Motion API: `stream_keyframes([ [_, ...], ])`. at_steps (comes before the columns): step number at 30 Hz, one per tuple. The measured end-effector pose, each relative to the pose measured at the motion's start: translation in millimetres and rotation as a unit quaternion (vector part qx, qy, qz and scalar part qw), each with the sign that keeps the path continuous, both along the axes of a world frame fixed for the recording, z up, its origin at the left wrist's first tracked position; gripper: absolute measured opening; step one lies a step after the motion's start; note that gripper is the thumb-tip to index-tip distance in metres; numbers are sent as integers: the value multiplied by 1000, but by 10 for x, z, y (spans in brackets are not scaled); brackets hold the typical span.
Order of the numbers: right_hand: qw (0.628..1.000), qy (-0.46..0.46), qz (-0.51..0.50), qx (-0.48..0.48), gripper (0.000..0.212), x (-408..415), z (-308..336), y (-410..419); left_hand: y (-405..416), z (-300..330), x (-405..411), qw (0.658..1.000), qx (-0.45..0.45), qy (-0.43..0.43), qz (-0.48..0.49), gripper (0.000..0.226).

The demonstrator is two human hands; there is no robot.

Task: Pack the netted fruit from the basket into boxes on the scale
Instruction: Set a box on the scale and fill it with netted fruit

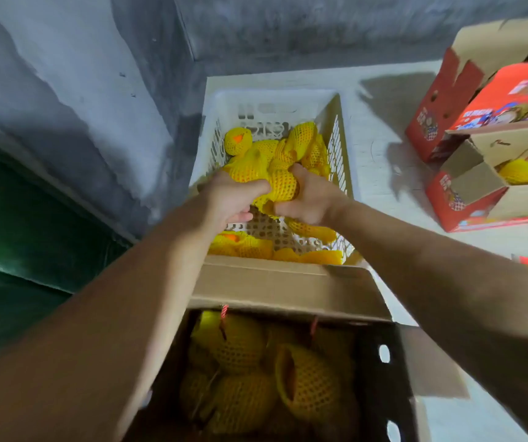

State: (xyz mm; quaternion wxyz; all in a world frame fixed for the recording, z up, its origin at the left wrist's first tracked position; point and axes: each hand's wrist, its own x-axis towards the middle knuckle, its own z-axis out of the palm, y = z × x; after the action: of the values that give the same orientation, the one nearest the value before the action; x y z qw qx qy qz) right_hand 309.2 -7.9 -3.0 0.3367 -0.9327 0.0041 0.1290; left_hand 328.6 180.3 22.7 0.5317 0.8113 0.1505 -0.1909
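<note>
Plainly, packing is well under way.
Left hand (pixel 230 196): fingers curled round netted fruit (pixel 275 177) above the basket's middle.
Right hand (pixel 307 199): fingers pinching the same yellow clump from the other side; how many pieces the two hands hold between them is hard to tell.
Basket (pixel 275 103): white and slatted, on the floor by the wall corner; fruit is heaped toward its far end, a few pieces lie along its near edge, and bare mesh shows in between.
Box (pixel 288 285): open, nearest the camera, already holding several netted pieces, though probably not full.
Scale: not visible, presumably hidden under the box.
Red boxes (pixel 467 199): at the right, flaps open, one showing fruit inside.
Left to do: carry this load over to the box, then clear what remains in the basket.
</note>
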Motion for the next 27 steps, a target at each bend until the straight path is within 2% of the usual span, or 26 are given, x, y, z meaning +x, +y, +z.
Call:
stream_keyframes([
  [3, 998, -58, 1, 0, 69, -240, 540, 20, 43, 415, -373, 992, -120, -14, 43, 62],
  [5, 994, -107, -11, 12, 59, -496, 890, 81, 103, 712, -710, 974, -215, -49, 54, 48],
  [7, 989, -143, -27, 41, 61, -875, 1179, 217, 239, 952, -1136, 953, -285, -93, 44, 38],
  [9, 981, -166, -31, 96, 62, -1349, 1332, 404, 472, 1098, -1612, 939, -326, -107, 29, 47],
  [12, 960, -185, -61, 202, 51, -2100, 1249, 695, 862, 1102, -2291, 927, -369, -55, 31, 61],
  [15, 928, -198, -137, 286, 42, -2691, 1056, 990, 1115, 970, -2797, 914, -399, 31, 66, 81],
  [19, 891, -195, -215, 348, 45, -3104, 974, 1172, 1232, 850, -3126, 888, -430, 131, 96, 95],
  [24, 836, -220, -319, 388, 48, -3203, 931, 1189, 1298, 826, -3325, 875, -452, 151, 87, 87],
  [27, 826, -248, -347, 369, 57, -3083, 919, 1182, 1323, 852, -3374, 870, -460, 146, 102, 85],
])
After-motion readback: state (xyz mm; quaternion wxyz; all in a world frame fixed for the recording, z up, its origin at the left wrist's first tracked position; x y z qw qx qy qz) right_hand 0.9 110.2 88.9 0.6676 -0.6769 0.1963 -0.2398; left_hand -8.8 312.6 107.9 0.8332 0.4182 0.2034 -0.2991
